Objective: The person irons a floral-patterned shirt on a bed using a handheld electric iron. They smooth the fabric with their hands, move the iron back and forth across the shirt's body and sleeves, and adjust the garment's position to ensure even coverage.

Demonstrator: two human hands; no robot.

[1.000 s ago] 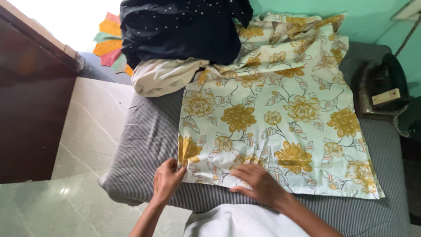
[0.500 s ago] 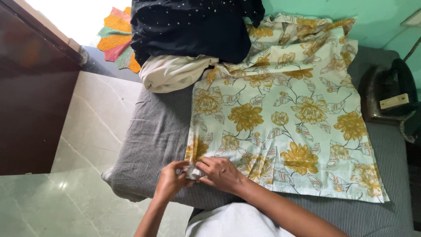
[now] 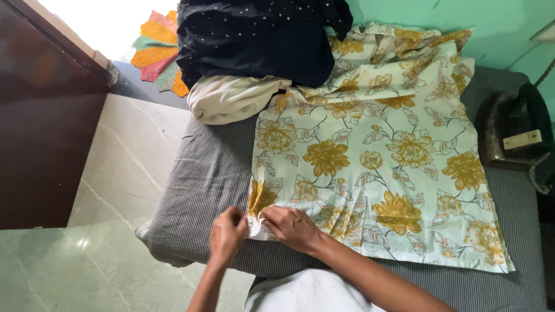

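Both hands pinch the near left corner of the floral cloth [image 3: 376, 156]: my left hand [image 3: 227, 234] grips it from the outside with fingers curled shut on the hem, and my right hand [image 3: 292, 227] clamps the same corner from the inside, thumb and fingers closed on the fabric, though I cannot quite tell how much cloth is bunched between them. This cloth lies spread flat on the striped pad [image 3: 202, 173], its near edge running close along the pad's front edge and its left edge leaving a broad bare strip of pad beside my left hand. Its far end is rumpled against the green wall [image 3: 404, 11]. On the right the cloth's edge stops near a dark iron [image 3: 511, 130], which sits on the pad's right side. At the far left of the pad a cream bundle [image 3: 225, 98] lies under a black dotted garment [image 3: 254, 37], both touching the cloth's upper left corner. A second ago my right hand lay flat on the near hem, well right of the corner; it has since slid left to meet my left hand. Left of the pad are pale marble floor [image 3: 115, 162], a dark wooden cabinet [image 3: 40, 115] and a colourful mat [image 3: 156, 43].
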